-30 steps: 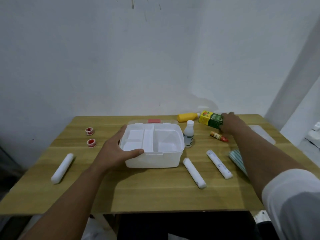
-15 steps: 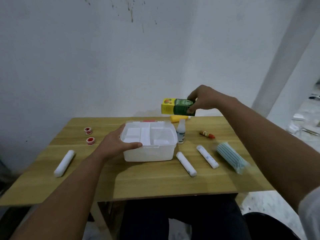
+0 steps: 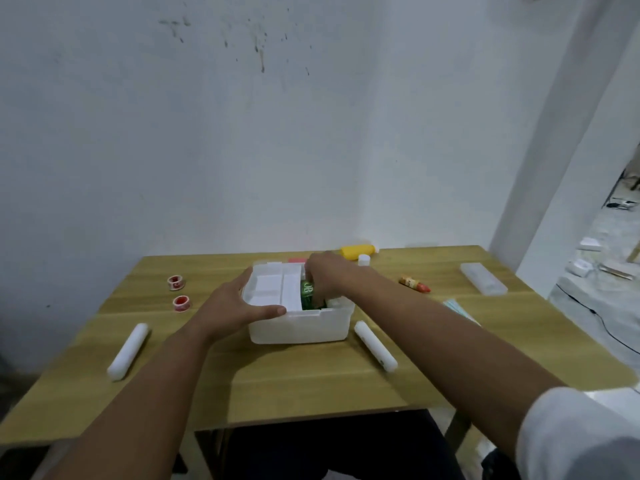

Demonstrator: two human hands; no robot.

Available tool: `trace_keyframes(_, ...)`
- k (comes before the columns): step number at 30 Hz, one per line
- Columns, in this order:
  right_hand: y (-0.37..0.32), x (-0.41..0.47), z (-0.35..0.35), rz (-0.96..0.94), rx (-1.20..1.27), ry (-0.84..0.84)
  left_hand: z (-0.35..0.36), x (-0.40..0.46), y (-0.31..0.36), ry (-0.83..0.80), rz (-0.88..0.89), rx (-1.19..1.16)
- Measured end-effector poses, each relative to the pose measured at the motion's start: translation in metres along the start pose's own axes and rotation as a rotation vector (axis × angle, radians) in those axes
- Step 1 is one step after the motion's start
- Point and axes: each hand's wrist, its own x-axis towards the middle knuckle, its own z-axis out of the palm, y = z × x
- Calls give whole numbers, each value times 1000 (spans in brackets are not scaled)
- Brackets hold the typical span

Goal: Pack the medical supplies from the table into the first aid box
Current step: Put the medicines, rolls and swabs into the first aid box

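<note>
Head camera view, looking down at a wooden table [image 3: 311,386] against a white wall. One white first aid box [image 3: 298,327] sits open at the table's middle. The left hand [image 3: 235,306] grips the box's near-left corner, thumb lying along the front rim. The right hand [image 3: 329,278] reaches into the box's right compartment, fingers closed around a green carton [image 3: 307,294]; most of the carton is hidden by the hand and the box wall, and its lettering is too blurred to read.

Two white bandage rolls are visible: one [image 3: 129,351] well left of the box, one [image 3: 375,346] just right of it. The right forearm may cover more. Two small red tape rolls [image 3: 176,283] lie at the far left. One yellow bottle [image 3: 357,251] lies at the back edge, with a white cap [image 3: 363,259] showing just in front, the rest hidden behind the hand. One small orange-red tube [image 3: 414,285] lies to the right. A teal packet [image 3: 459,311] is partly hidden by the forearm. One clear lid [image 3: 483,278] rests at the far right.
</note>
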Motion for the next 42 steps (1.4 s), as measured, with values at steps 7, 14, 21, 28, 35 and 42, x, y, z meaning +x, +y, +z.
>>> trace_keyframes(7,2,17,29,-39,172,19,4,4,-4,62,-12,12)
trace_keyframes(14,5,18,34,-64,165,54,3,6,-7,52,-34,25)
trace_keyframes(21,22,3,-6,19,474,37,2,4,-1,37,-36,30)
trace_keyframes(28,77,-26,-54,119,487,319,1,2,0,26,3,-16)
trace_keyframes(35,153,-67,-31,543,166,242,-1,-2,3,-3,15,-55)
trace_keyframes(42,230,-105,8,775,173,274,0,3,-6,12,-26,4)
